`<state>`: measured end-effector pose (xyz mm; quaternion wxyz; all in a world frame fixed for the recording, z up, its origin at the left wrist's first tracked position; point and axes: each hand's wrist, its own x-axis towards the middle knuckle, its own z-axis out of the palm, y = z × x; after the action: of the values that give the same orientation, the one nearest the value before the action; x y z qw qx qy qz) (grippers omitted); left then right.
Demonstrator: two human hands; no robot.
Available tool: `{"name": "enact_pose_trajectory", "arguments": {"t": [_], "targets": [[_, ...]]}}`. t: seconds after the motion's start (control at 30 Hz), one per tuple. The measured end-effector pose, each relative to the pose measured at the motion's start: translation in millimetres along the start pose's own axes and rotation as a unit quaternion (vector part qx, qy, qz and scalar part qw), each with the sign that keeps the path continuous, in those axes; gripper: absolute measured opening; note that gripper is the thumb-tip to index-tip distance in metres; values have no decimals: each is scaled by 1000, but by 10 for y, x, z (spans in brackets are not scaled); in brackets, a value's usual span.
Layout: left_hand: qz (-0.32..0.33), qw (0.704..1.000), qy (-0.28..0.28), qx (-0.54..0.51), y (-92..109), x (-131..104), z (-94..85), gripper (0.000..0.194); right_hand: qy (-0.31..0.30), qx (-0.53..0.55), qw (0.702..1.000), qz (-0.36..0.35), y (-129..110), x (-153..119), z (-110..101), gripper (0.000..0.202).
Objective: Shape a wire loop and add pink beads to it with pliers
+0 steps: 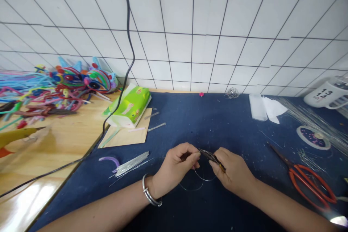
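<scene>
Thumb and fingertips of my left hand pinch a thin wire, whose loops hang below and between both hands. A small pink bit shows under the left fingertips; its kind I cannot make out. My right hand is wrapped round a pair of pliers with dark jaws and a yellowish handle. The jaws point left and meet the wire close to my left fingertips. To the left of my left wrist lies a bundle of cut wires, beside a purple curved strip.
Red-handled scissors, a round dish and long wires lie right, near a white mug. Left are a green tissue pack, a yellow glue gun and colourful pipe cleaners. A black cable crosses the left side.
</scene>
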<state>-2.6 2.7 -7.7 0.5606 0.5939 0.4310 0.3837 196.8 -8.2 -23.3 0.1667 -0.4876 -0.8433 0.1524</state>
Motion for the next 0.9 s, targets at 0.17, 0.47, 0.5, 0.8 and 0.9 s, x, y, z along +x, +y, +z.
{"name": "enact_pose_trajectory", "arguments": {"t": [0.17,0.47,0.5,0.8,0.9], "targets": [[1,1000,-4,7,-6,0,-1,14,1,-4,1000,-5,6,2,-3,23],[-5,1000,-14,-1,-24,-4,-4,15,-2,-5,1000,-9,-8,1,-35,20],[-7,1000,-15,-3,-21,0,-4,15,-3,-4,1000,-9,-7,1,-36,20],[-8,1000,-17,-4,-25,-7,-8,15,-18,-3,1000,-9,-14,10,-45,20],[-6,1000,-17,-2,-29,-9,-7,15,-16,-5,1000,-12,-15,6,-49,21]]}}
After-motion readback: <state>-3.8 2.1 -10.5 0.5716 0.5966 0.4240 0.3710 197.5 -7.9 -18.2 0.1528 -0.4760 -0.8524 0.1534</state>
